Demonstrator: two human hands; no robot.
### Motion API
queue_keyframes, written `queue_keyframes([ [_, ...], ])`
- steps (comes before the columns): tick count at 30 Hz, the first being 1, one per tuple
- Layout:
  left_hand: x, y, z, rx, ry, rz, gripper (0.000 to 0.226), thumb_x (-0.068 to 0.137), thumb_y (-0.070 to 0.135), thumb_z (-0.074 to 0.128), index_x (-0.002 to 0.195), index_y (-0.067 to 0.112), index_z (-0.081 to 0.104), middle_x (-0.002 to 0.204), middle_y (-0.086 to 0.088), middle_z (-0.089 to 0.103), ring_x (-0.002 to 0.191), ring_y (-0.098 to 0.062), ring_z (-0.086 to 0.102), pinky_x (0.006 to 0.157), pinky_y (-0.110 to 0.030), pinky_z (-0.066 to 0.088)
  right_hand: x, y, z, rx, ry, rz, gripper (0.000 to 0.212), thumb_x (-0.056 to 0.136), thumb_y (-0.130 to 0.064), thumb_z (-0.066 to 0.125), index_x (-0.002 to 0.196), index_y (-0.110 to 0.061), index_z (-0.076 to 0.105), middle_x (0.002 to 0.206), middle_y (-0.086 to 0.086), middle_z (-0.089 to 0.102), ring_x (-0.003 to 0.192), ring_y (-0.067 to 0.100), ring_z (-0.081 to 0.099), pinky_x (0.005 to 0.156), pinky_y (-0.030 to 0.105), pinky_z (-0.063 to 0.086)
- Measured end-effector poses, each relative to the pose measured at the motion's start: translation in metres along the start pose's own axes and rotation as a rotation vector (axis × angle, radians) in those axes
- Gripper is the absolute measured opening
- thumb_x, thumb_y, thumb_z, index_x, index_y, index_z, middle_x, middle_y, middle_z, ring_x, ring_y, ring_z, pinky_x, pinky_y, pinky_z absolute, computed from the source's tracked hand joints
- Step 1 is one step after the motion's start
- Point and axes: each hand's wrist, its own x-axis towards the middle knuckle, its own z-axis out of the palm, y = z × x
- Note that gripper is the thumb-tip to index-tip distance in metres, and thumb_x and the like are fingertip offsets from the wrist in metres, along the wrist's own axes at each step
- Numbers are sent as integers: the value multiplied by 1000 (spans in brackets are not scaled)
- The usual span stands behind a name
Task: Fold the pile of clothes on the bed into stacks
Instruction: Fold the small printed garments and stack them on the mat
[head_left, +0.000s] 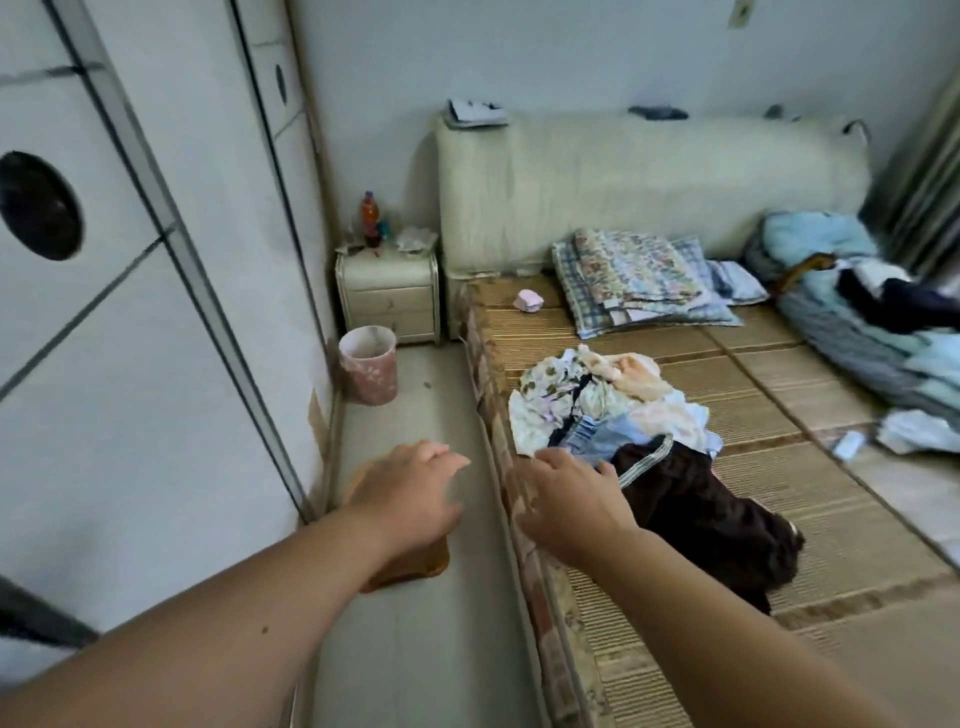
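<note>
Crumpled cloth pile (608, 410) (woven ribbed mat (779, 395) beneath).

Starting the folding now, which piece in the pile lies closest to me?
The dark brown garment beside your right hand; the floral piece and blue piece lie farther back.

Dim, flat indoor light with a greyish cast, no glare. Brightest at the right edge of the frame by the curtain (930, 171); lower right of the bed (779, 519) washed pale. Shadows soft and weak: a faint one on the wall just left of the headboard (623, 182). Left grip (410, 488) and right grip (566, 504) lightly motion-smeared. Wardrobe (156, 260) lines bow at the left edge, wide-angle. Far items soft, compression mush.
</note>
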Motion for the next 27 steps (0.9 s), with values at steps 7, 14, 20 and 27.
queue_keyframes([
  [7,139,17,2,36,-9,192,59,85,45,52,142,34,42,150,0,39,134,-22,38,104,-36,37,85,69,-6,17,44,145,48,91,-38,53,138,-30,44,145,-1,42,128,26,47,107,54,25],
  [14,320,79,-37,19,-70,301,57,89,39,51,145,31,38,152,0,36,138,-23,31,109,-37,32,199,194,-61,22,63,300,55,87,-37,60,140,-33,43,149,-2,39,131,22,46,111,54,25],
  [20,352,93,-34,19,-76,341,59,88,40,52,145,34,37,153,3,33,139,-22,29,111,-40,31,209,212,-66,7,98,302,61,87,-44,62,142,-34,40,150,-1,38,130,23,47,110,57,25],
  [27,451,163,-26,55,-124,592,55,87,41,54,140,35,42,150,6,36,136,-20,34,109,-37,32,217,289,-77,29,112,550,59,87,-46,59,141,-34,40,151,-1,36,133,24,42,111,55,23],
])
